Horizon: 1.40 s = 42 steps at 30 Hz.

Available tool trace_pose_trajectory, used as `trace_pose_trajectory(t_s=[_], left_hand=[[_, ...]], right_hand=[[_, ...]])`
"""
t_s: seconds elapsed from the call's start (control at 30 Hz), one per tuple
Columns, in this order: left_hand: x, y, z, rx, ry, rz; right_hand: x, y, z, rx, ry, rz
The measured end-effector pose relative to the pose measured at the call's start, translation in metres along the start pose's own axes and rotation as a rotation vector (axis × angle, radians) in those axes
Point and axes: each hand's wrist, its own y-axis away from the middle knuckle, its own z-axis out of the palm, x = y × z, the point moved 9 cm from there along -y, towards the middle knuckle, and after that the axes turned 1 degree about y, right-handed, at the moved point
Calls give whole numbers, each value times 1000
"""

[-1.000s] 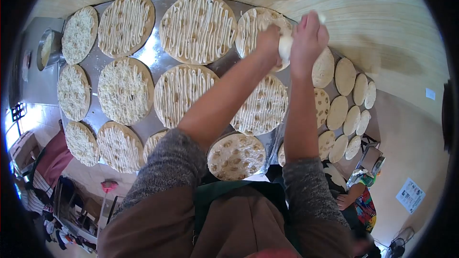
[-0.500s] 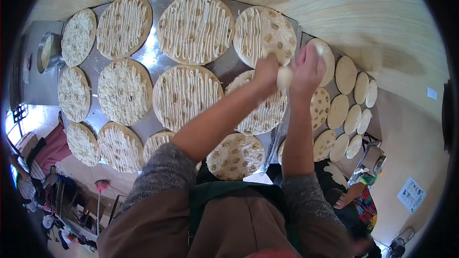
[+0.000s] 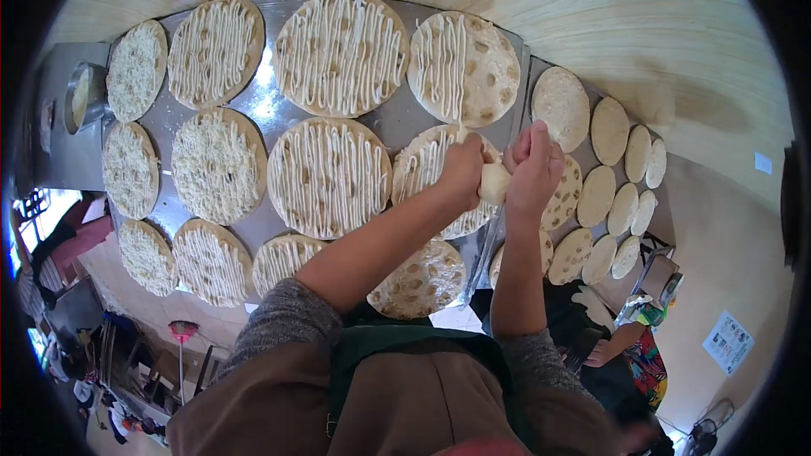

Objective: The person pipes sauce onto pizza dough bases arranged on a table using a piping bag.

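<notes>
A piping bag [image 3: 494, 184] filled with a cream-coloured mixture is between my hands. My left hand [image 3: 460, 171] is closed around its lower part, and the narrow tip pokes out past my fingers. My right hand [image 3: 532, 176] grips the other end of the bag. Just beyond the tip lies a flat dough round [image 3: 492, 76], its left part covered with cream stripes and its right part dimpled and bare. Beneath my left hand, a striped round [image 3: 420, 167] is partly hidden by my hand and forearm.
More striped rounds [image 3: 342, 55] and rounds with white shreds [image 3: 218, 165] cover the metal table [image 3: 266, 76]. Plain rounds [image 3: 610, 131] lie on the right-hand table. A metal bowl [image 3: 84, 97] stands far left. Another person's hand [image 3: 598, 353] shows at lower right.
Both hands have come back towards my body with the piping bag, from over the partly striped round to its near edge. More of that round's stripes now show.
</notes>
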Motion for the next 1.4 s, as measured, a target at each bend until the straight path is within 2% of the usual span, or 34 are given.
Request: trace_pose_trajectory(t_s=[0.07,0.1,0.17,0.2,0.23,0.3,0.4,0.43,0.47,0.5,0.53,0.6,0.67,0.7,0.77,0.93,1.0,1.07,1.1,1.17,1.23,1.3,1.4], left_hand=[[10,15,10,10,10,-30],[35,18,21,-20,-185,17],[71,-14,54,-168,-197,217],[87,-20,65,-97,-129,179],[101,-26,75,-23,-61,140],[112,-78,89,-75,-92,208],[100,-68,85,-80,-40,147],[95,-29,74,-2,-62,101],[78,-27,65,-75,-66,108],[56,-31,54,-144,-69,114],[33,-21,37,-70,5,40],[6,-8,18,-45,-29,-43],[-5,0,11,-22,-28,-87],[6,-7,20,-44,-71,-35],[39,-23,46,-34,-42,7],[95,-77,93,-99,-68,102],[96,-78,97,-102,-103,89],[74,-63,83,-90,40,111],[58,-51,71,-75,-13,95],[24,-29,41,-58,-67,57],[4,-12,28,-51,-86,11],[-3,-5,26,-37,-119,-36],[32,-32,60,-74,-23,-28]], right_hand=[[-4,-3,2,-15,15,-42],[-9,-19,-2,59,79,-187],[-22,-56,14,125,46,-283],[-35,-69,30,118,-49,-223],[-42,-85,40,81,-51,-254],[-45,-101,49,40,-34,-289],[-40,-99,43,50,-34,-273],[-31,-85,33,64,-70,-240],[-24,-69,24,76,-108,-208],[-16,-50,14,121,-92,-118],[-7,-29,2,166,-75,-28],[10,-5,-12,22,-30,50],[1,-7,-5,63,-26,63],[-4,-9,-3,86,-22,69],[-19,-44,6,148,-77,-102],[-47,-109,42,47,-126,-250],[-42,-103,37,76,-164,-228],[-30,-91,22,128,-205,-183],[-17,-79,9,167,-228,-144],[-4,-38,-8,171,-97,19],[6,-12,-16,96,-87,94],[0,-19,-14,84,-56,55],[-21,-51,3,138,-143,-74]])
